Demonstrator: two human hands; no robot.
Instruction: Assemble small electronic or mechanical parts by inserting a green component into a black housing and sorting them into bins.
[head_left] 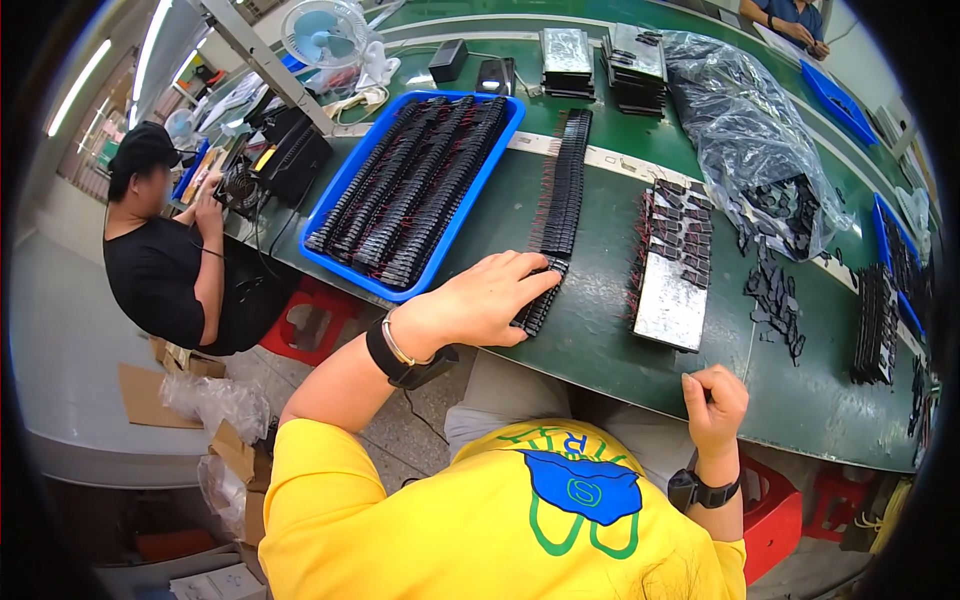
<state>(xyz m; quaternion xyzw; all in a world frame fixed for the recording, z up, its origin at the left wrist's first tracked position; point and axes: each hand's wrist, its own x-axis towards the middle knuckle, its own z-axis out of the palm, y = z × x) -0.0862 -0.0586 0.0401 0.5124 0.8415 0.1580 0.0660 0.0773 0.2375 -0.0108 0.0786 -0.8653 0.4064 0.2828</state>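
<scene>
Row of small black parts (570, 180), lying on the green table (790, 400) between the blue tray (472, 185) and the silver plate (672, 305). My left hand (487, 300) rests over its near end, fingers spread, thumb apart on the near side. My right hand (718, 405) is curled by the table edge, with nothing visible in it. I judge each part light and rigid, the row loose and likely to buckle if lifted by one end. The thin reddish wires (540, 210) along its left side look fragile; I would grip the black bodies, pressing inward from both ends.
</scene>
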